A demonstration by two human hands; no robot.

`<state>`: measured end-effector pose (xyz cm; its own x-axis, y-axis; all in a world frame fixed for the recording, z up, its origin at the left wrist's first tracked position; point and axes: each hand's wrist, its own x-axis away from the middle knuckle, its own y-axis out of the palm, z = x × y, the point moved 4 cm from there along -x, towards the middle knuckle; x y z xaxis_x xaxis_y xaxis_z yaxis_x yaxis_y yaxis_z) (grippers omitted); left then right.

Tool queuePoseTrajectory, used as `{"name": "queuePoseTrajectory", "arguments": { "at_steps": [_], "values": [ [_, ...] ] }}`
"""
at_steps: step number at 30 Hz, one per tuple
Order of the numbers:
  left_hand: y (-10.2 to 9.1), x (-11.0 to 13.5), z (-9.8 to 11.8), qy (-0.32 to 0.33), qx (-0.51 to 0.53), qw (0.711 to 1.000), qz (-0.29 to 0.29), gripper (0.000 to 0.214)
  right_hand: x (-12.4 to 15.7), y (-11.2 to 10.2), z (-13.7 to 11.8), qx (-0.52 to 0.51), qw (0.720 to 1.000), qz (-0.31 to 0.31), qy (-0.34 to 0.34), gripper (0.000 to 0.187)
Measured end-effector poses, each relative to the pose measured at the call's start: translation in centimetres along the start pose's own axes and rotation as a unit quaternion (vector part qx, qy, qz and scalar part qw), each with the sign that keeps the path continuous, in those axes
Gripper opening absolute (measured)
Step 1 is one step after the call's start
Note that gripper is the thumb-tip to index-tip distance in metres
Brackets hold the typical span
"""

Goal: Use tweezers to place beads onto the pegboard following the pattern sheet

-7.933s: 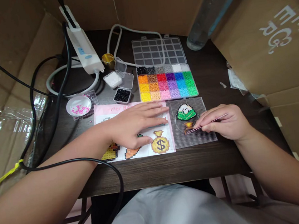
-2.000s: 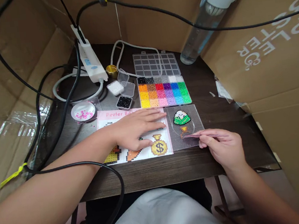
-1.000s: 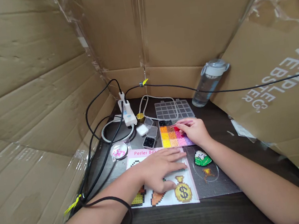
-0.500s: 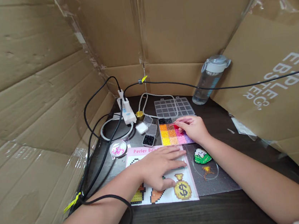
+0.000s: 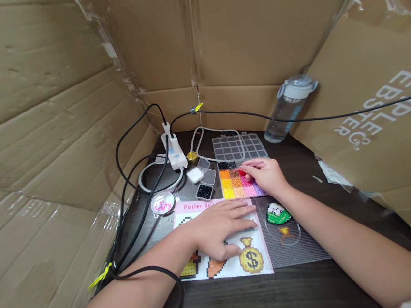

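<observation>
My left hand (image 5: 225, 228) lies flat with fingers spread on a printed Perler bead pattern sheet (image 5: 265, 261), which shows a money bag picture. My right hand (image 5: 265, 177) is closed in a pinch around pink tweezers (image 5: 247, 165). Their tip is over the dark and brown compartments at the top of the bead box (image 5: 226, 182), filled with orange, yellow, red, pink and purple beads. Right of the sheet, a clear pegboard (image 5: 309, 248) carries a finished-looking green, white and black bead piece (image 5: 278, 213) and a small gold-brown bead shape (image 5: 284, 232).
Small boxes of white beads (image 5: 195, 175) and black beads (image 5: 204, 191) stand left of the bead box. A dish of pink beads (image 5: 163, 203), a power strip (image 5: 174, 152) and black cables are at left. Behind lie a clear compartment lid (image 5: 240, 147) and a water bottle (image 5: 289, 107).
The tweezers' tip has shifted slightly up and to the right over the bead box. My left hand stays in place on the sheet.
</observation>
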<state>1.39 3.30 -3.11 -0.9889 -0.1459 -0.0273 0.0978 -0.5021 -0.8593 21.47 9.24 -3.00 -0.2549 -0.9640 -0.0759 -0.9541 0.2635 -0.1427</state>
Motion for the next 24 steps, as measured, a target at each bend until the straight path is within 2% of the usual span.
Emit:
{"name": "queuePoseTrajectory", "arguments": {
  "at_steps": [19, 24],
  "values": [
    [-0.1, 0.0, 0.1, 0.005, 0.01, 1.0, 0.005, 0.072, 0.2, -0.2, -0.4, 0.02, 1.0, 0.003, -0.013, 0.031],
    [-0.2, 0.1, 0.2, 0.0, 0.004, 1.0, -0.004, 0.073, 0.8, -0.8, -2.0, 0.002, 0.999, 0.012, -0.042, 0.026]
  ]
}}
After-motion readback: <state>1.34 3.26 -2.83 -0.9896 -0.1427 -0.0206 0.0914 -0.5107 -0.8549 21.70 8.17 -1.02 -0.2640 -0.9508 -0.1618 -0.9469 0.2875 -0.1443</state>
